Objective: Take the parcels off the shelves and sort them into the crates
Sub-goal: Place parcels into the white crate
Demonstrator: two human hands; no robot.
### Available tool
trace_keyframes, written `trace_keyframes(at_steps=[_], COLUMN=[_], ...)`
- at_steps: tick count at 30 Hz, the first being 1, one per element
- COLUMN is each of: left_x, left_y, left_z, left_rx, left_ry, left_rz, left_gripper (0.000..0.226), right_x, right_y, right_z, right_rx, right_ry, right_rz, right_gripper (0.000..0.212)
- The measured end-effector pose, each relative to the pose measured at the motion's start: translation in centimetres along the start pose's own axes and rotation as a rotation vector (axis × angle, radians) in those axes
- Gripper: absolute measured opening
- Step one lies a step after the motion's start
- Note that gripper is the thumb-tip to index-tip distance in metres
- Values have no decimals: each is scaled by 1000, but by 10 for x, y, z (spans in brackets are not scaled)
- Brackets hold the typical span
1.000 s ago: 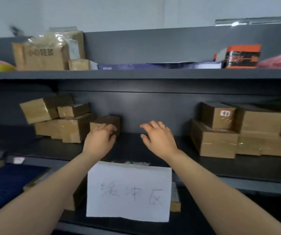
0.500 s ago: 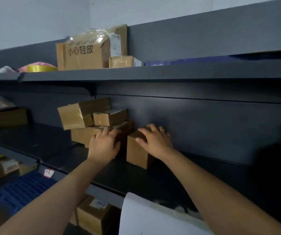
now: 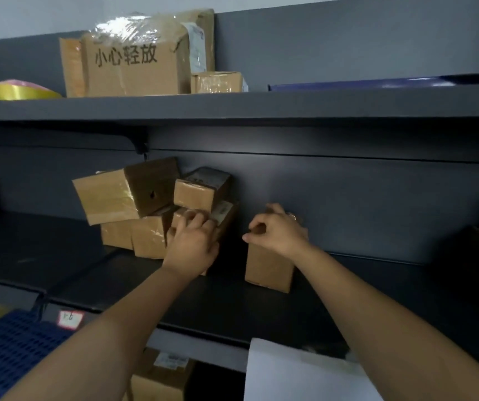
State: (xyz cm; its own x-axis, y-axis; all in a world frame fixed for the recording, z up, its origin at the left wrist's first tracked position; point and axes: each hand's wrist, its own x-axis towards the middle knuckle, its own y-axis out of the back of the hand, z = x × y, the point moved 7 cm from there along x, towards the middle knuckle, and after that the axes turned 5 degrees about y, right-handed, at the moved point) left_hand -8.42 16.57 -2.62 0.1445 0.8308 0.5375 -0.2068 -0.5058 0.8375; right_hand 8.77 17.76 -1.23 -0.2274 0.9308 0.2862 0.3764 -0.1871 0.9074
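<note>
Standing upright and alone on the middle shelf (image 3: 116,273) is a plain brown parcel (image 3: 268,267), its top gripped by the right hand (image 3: 276,230). Just left of it sits the pile: a large tilted parcel (image 3: 108,196) leans on two low boxes (image 3: 145,238), and a small taped parcel (image 3: 200,189) perches on a labelled parcel (image 3: 224,212) whose top edge the left hand (image 3: 192,247) holds. A blue crate (image 3: 7,351) shows at lower left.

One left hand (image 3: 192,247), one right hand (image 3: 276,233), two top-shelf parcels (image 3: 134,70), at least five middle-shelf parcels (image 3: 105,198).
</note>
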Motion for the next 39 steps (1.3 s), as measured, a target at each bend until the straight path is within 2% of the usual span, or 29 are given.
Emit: trace_keyframes(at_steps=[4, 7, 8, 10, 12, 14, 16, 18, 20, 23, 26, 29, 35, 39], left_x=[-12, -29, -34, -39, -32, -22, -15, -12, -12, -16, -22, -25, -21, -23], left_y=[1, -17, -19, -13, -7, -12, -21, -27, -24, -14, -6, -1, -13, -13], left_z=[45, 69, 72, 72, 63, 50, 42, 41, 44, 52, 56, 59, 46, 55], left_rx=[-16, -132, -184, -224, -179, -155, -152, -176, -194, -169, -97, -30, -30, -39], left_ry=[-289, -470, -485, -401, -156, 80, 193, 211, 202, 167, 208, 284, 472, 477], left_rz=[78, -45, -31, 109, 160, 16, -133, -180, -154, -100, -55, -31, -156, -181], left_gripper=[32, 33, 35, 41, 49, 62, 70, 69, 65, 62, 66, 70, 91, 84], right_x=[-26, -50, -58, -74, -88, -100, -109, -117, -123, -128, -127, -126, -123, -121], right_y=[13, 27, 32, 39, 43, 43, 38, 27, 11, 0, -3, -6, -17, -19], right_z=[3, 21, 30, 46, 58, 70, 81, 90, 99, 97, 98, 95, 92, 93], right_rx=[-6, 110, 160, 250, 351, 464, 576, 722, 894, 1097, 1064, 1083, 1219, 1221], right_ry=[-103, -187, -216, -265, -303, -342, -401, -485, -584, -644, -639, -623, -678, -728], right_rz=[88, 220, 269, 329, 383, 433, 457, 443, 399, 313, 243, 210, 177, 186], right_gripper=[30, 30, 28, 21, 16, 15, 25, 50, 64, 51, 61, 59, 64, 60])
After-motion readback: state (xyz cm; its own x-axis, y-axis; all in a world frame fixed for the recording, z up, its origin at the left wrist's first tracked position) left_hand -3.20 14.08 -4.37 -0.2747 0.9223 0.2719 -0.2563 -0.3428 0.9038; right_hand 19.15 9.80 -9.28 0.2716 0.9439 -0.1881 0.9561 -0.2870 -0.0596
